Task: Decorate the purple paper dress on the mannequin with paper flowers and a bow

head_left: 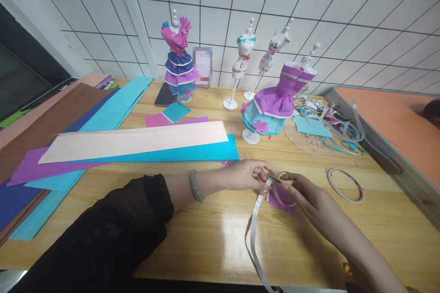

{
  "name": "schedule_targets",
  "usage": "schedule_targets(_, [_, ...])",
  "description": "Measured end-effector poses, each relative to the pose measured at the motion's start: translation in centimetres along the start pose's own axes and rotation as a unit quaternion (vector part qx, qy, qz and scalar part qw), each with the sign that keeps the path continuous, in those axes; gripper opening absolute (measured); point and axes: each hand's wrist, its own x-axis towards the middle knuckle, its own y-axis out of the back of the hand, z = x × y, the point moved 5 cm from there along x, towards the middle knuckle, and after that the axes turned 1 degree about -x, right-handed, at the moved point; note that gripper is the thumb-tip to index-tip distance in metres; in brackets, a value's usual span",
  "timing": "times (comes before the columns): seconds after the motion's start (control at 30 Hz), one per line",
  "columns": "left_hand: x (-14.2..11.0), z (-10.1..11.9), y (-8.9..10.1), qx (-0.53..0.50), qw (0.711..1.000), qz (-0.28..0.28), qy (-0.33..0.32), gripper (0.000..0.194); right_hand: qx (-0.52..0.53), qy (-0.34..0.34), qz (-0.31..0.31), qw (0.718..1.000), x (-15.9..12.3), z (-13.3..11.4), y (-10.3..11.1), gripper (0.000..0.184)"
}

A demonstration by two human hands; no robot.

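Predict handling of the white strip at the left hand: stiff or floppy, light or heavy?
Probably floppy: the white strip bends in a loose curve below the left hand. Likely light, as it looks thin and narrow. It may swing or twist if lifted, since the hand holds only its upper part.

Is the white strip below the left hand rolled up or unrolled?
Unrolled: below the left hand, the white strip extends in a long curve.
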Motion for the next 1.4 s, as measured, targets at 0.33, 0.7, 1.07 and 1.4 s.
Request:
schedule_targets(0.33, [0.1, 0.1, 0.2, -0.023, 1.0, 0.005, -0.012, 0.034, -0.014, -0.052, -0.023, 0.998, 0.6, 0.3, 0.1, 0.043])
schedule_targets(0.7, [1.2, -0.9, 1.5, -0.064, 0.996, 0.02, -0.056, 0.059, -0.007, -0.059, 0.009, 0.998, 0.6, 0.0, 0.0, 0.047])
schedule_targets(1.07, [0.8, -0.3, 1.9, -0.028, 0.996, 0.058, -0.055, 0.07, -0.132, -0.05, -0.005, 0.99, 0.1, 2.3, -0.4, 0.036])
schedule_targets(1.4, [0.3, 0.9, 2.2, 0.009, 0.987, 0.123, -0.101, 0.04, -0.305, -0.063, 0.148, 0.939, 2.1, 5.2, 3.9, 0.044])
